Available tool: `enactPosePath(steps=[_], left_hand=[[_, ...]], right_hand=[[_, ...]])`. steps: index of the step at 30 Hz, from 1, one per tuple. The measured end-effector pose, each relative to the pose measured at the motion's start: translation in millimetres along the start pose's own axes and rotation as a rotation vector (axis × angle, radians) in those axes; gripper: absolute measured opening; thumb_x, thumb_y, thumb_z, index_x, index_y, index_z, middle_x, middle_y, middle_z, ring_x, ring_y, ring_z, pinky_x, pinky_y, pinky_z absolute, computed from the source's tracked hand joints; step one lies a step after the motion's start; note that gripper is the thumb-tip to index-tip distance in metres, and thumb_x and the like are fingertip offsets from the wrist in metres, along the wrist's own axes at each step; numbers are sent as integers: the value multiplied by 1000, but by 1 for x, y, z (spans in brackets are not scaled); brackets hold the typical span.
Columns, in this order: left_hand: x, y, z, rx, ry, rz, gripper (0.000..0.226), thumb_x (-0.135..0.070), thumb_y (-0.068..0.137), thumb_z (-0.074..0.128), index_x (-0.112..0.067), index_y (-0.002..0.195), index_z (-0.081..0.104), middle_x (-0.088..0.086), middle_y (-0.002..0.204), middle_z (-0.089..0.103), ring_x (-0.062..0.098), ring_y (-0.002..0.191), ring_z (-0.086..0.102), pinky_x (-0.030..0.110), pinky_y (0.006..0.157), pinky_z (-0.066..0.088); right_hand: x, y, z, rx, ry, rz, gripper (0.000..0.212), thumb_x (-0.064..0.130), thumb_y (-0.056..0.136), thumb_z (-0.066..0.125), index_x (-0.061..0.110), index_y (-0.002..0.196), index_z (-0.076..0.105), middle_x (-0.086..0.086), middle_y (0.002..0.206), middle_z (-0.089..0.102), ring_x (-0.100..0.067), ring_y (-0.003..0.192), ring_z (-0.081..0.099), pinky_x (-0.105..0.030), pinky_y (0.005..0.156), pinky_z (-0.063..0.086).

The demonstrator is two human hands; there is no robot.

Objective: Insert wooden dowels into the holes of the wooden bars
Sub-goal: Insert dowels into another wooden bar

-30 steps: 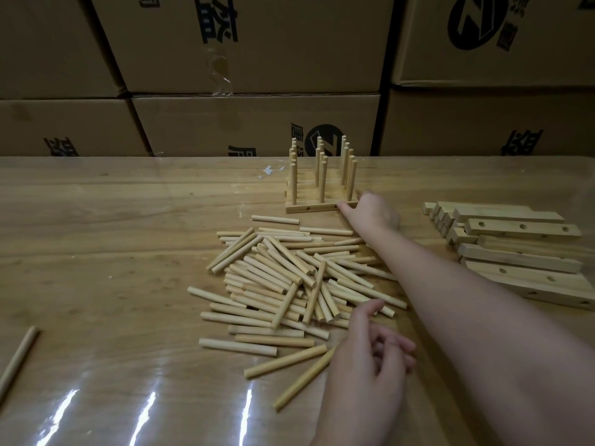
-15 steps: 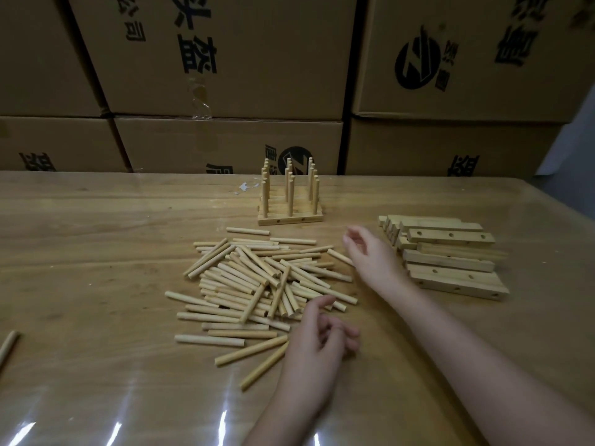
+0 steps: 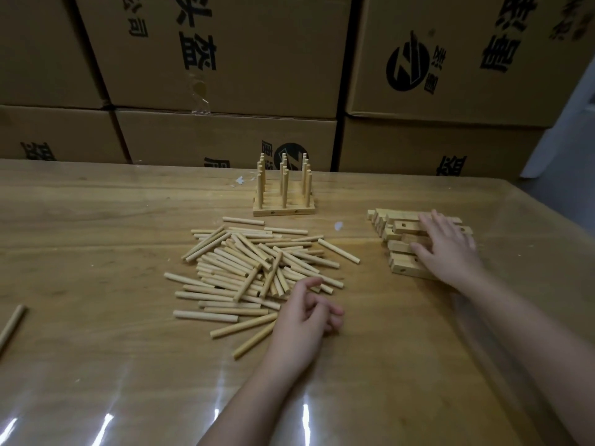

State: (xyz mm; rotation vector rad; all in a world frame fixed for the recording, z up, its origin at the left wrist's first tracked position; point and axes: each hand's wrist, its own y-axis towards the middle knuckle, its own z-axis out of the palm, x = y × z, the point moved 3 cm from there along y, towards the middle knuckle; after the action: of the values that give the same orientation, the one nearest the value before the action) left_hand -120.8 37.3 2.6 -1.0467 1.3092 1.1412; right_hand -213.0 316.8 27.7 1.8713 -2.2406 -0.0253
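Note:
A loose pile of several light wooden dowels (image 3: 257, 265) lies in the middle of the table. Behind it stand several finished bars with upright dowels (image 3: 283, 194). To the right lies a stack of drilled wooden bars (image 3: 399, 233). My right hand (image 3: 447, 246) rests flat on that stack, fingers spread, with no bar lifted. My left hand (image 3: 306, 313) sits at the near right edge of the dowel pile, fingers loosely curled, and I see nothing held in it.
The glossy wooden table (image 3: 96, 252) carries a stray dowel (image 3: 11, 323) at its left edge. Stacked cardboard boxes (image 3: 225, 59) form a wall right behind the table. The table's right edge (image 3: 547, 220) runs close to the bar stack.
My right hand has left the finished bars, crossed to the right and landed on the stack of drilled bars. The left hand stayed by the dowel pile. The view shifted right.

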Motion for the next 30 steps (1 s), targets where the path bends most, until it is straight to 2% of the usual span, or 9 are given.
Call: enactPosePath(steps=[2, 7, 10, 16, 22, 26, 30], left_hand=[[0, 0, -1, 3, -12, -10, 30, 6, 93, 42, -13, 116, 47, 9, 80, 66, 12, 63, 62, 19, 59, 49], [-2, 0, -1, 8, -34, -12, 30, 6, 94, 42, -11, 118, 46, 8, 79, 66, 11, 62, 62, 17, 57, 48], [-1, 1, 0, 16, -30, -7, 29, 6, 94, 42, -12, 116, 45, 7, 78, 65, 9, 61, 62, 16, 56, 47], [1, 1, -1, 11, -32, -5, 29, 5, 94, 42, -13, 118, 45, 9, 81, 66, 14, 65, 64, 17, 56, 47], [0, 0, -1, 15, -30, -13, 30, 4, 94, 43, -11, 121, 46, 9, 81, 67, 14, 66, 64, 17, 56, 47], [-2, -1, -1, 16, -24, -14, 31, 3, 94, 43, -12, 121, 46, 9, 82, 67, 13, 67, 64, 17, 57, 48], [-3, -1, -1, 11, -27, -20, 31, 5, 94, 42, -10, 122, 46, 10, 82, 66, 13, 65, 63, 17, 56, 48]], right_hand=[[-1, -3, 2, 44, -22, 2, 62, 50, 95, 36, 32, 148, 9, 7, 157, 5, -17, 144, 4, -49, 114, 9], [6, -17, -8, -96, -117, -41, 48, 32, 98, 38, 23, 144, 29, 0, 148, 32, -22, 135, 27, -44, 109, 26], [7, -21, -14, -125, -139, -66, 46, 29, 97, 43, 19, 141, 36, -3, 142, 40, -23, 130, 34, -42, 106, 31], [8, -22, -20, -162, -61, -12, 52, 30, 89, 57, 15, 136, 43, -5, 136, 46, -26, 124, 39, -42, 101, 35], [1, -19, -19, -112, 169, 69, 57, 30, 78, 72, 18, 128, 50, -4, 130, 43, -26, 119, 40, -41, 99, 36], [-2, -19, -16, -116, 313, 92, 52, 26, 71, 78, 23, 115, 51, -3, 127, 40, -24, 114, 45, -40, 97, 41], [-2, -23, -16, -151, 348, 24, 40, 20, 69, 79, 26, 93, 47, 5, 106, 48, -19, 104, 48, -40, 89, 46]])
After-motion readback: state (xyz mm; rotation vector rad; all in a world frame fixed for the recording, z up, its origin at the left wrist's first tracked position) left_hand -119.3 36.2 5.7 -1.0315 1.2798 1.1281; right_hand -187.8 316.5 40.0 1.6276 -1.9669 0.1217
